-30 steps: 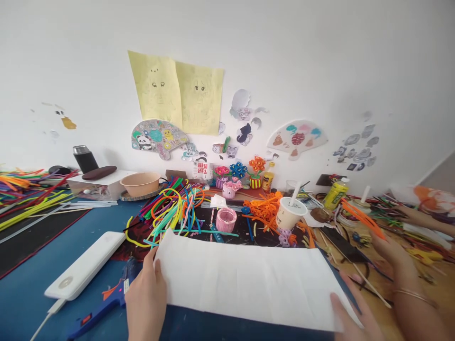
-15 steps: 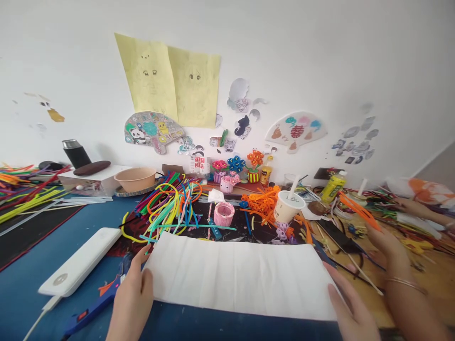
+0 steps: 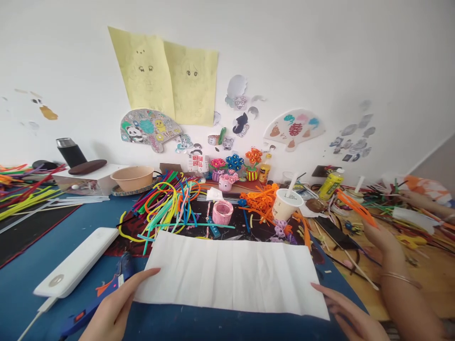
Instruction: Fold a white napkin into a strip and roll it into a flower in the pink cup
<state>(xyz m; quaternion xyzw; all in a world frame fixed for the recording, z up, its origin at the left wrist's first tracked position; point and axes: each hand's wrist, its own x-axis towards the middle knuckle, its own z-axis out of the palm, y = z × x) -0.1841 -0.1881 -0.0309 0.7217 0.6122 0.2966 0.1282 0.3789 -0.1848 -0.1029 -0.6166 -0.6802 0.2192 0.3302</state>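
A long white tissue sheet [image 3: 231, 274] with soft upright creases spans the space in front of me. My left hand [image 3: 115, 300] holds its left edge, one finger lying over the top face. At the right edge, my right hand [image 3: 350, 310] has the sheet between its fingers; part of the grip is hidden. A blue glue gun [image 3: 95, 303] rests beside my left hand. Just beyond the sheet stand a pink ribbed pot [image 3: 222, 213] and a loose heap of colourful pipe cleaners [image 3: 174, 199].
A white power bank [image 3: 76, 263] with a cable lies left. Behind are a peach bowl [image 3: 132, 179], a lidded drink cup [image 3: 287, 203], orange pipe-cleaner pieces [image 3: 261, 201] and small flower pots [image 3: 234, 168]. At right, another person's hand [image 3: 384, 241] holds orange pipe cleaners [image 3: 355, 208].
The sheet has tipped flatter and lower. Both my hands have shifted down along its edges, with fingers now over its face. The view has moved slightly.
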